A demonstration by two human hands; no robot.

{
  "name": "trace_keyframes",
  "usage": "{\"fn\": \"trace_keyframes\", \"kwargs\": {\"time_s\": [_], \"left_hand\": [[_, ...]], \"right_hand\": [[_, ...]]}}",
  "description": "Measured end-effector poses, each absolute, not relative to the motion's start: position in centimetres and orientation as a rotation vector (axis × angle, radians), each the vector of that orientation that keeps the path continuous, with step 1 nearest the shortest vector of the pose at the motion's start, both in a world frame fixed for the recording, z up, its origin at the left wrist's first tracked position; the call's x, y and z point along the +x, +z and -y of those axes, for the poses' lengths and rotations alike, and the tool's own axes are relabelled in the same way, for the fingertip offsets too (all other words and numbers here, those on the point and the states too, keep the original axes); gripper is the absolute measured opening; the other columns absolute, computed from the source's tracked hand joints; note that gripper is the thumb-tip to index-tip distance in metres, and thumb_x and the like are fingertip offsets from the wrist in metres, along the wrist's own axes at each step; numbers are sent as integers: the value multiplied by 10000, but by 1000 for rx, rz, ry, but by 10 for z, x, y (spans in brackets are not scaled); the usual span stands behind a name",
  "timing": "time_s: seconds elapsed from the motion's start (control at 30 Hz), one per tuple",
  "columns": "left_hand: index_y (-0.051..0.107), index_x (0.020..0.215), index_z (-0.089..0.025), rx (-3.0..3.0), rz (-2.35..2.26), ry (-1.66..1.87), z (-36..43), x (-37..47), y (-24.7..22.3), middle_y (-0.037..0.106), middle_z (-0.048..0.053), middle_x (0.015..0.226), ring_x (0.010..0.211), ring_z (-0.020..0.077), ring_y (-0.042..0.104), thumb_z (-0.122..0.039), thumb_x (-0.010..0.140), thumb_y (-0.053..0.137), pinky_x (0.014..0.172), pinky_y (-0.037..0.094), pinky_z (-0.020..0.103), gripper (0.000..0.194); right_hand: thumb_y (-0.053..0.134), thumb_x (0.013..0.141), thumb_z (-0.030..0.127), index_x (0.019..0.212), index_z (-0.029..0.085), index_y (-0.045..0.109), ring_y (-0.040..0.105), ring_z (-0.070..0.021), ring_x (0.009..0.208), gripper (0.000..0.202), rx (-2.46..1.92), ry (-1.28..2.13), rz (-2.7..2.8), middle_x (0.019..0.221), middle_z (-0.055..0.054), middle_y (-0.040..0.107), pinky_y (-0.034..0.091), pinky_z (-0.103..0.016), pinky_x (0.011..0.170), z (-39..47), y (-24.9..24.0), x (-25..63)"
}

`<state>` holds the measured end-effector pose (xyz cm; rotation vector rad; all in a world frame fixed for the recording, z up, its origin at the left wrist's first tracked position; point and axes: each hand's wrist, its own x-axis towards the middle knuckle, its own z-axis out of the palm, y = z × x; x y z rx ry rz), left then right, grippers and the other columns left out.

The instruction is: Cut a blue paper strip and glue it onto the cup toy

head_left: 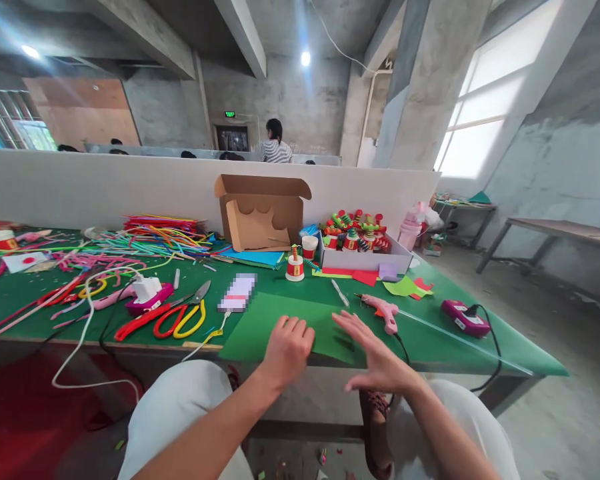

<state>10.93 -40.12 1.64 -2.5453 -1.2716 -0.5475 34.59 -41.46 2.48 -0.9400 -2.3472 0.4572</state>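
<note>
A green paper sheet [280,320] lies at the table's front edge, in front of me. Over its lower part is my left hand [290,343], its fingers curled; whatever they hold, if anything, is hidden. My right hand [375,353] is just right of it, fingers spread and holding nothing, above the sheet's right edge. Behind the sheet stands a small white cup figure [295,268] with a red band and coiled arms. A pink glue gun [383,312] rests to the right of the sheet, near a white pen [340,293].
Red-handled and yellow-handled scissors [180,317], a phone [238,292] and a purple power socket [150,298] lie left. Pipe cleaners [155,240] are piled behind. A white box [367,259] of figures stands back right, another purple socket [465,317] at right. A person [276,147] is beyond the partition.
</note>
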Motion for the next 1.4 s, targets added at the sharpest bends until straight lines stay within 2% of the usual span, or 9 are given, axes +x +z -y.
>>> {"fn": "trace_keyframes", "kwargs": {"time_s": [0.1,0.23,0.4,0.57,0.77,1.0,1.17,1.3,1.4], "left_hand": [[646,889,-134,-2640,1391,-420,411,126,21,684,157,858,824,279,647,-65,833,454,772,468,433,212],[638,945,-164,-2772,1315,-371,419,129,18,688,135,924,898,270,640,-83,797,516,821,456,416,208],[633,1220,-251,-2844,1353,-393,410,93,-2,643,106,1300,1216,280,563,-13,707,531,953,437,425,575],[665,1230,-328,-2925,1225,-519,390,63,-17,690,32,1257,1212,223,590,72,689,391,990,434,409,726],[646,1243,-381,-2798,1198,-452,380,50,-17,660,15,1306,1323,260,492,75,627,410,1062,356,497,802],[563,1345,-301,-2838,1173,-690,392,59,-19,620,64,1356,1325,288,473,-119,757,569,1071,354,492,616],[750,1023,-254,-3098,1177,-1107,384,56,-23,759,58,1064,1139,245,624,-114,823,507,1011,437,450,345],[776,978,-250,-3262,964,-1501,377,43,-24,749,91,1106,1246,275,559,-308,905,534,1005,456,445,260],[787,959,-266,-3358,907,-1378,377,39,-24,723,95,1180,1295,305,513,-498,893,547,1047,414,463,340]], "right_hand": [[699,777,254,1509,209,358,356,-324,1421,809,-970,358,2457,1482,-159,474,129,-583,1191,415,13,329],[455,589,-31,1355,285,577,446,-280,1371,838,-1039,347,2455,1377,-79,599,157,-612,1178,405,-2,340],[434,538,-21,1270,284,655,496,-271,1331,823,-1090,473,2419,1326,-65,640,337,-553,1130,407,-6,373],[494,653,5,1272,258,652,568,-252,1246,687,-1158,393,2266,1278,-81,667,441,-467,1070,416,-1,379],[529,734,27,1163,253,702,574,-267,1234,514,-1168,319,2353,1217,-82,700,297,-580,1129,410,-2,371],[552,914,188,897,236,720,677,-195,879,176,-1168,93,2280,829,-32,735,190,-556,1177,417,-1,340],[668,829,247,1128,249,686,665,-232,995,299,-1011,170,2366,998,-67,729,192,-587,1171,419,4,343],[673,802,234,1215,235,658,659,-262,1080,413,-995,381,2167,1121,-101,722,314,-560,1130,414,7,365],[667,811,236,1110,242,722,637,-276,1148,304,-924,553,2135,1121,-93,734,318,-540,1137,413,5,368]]}}
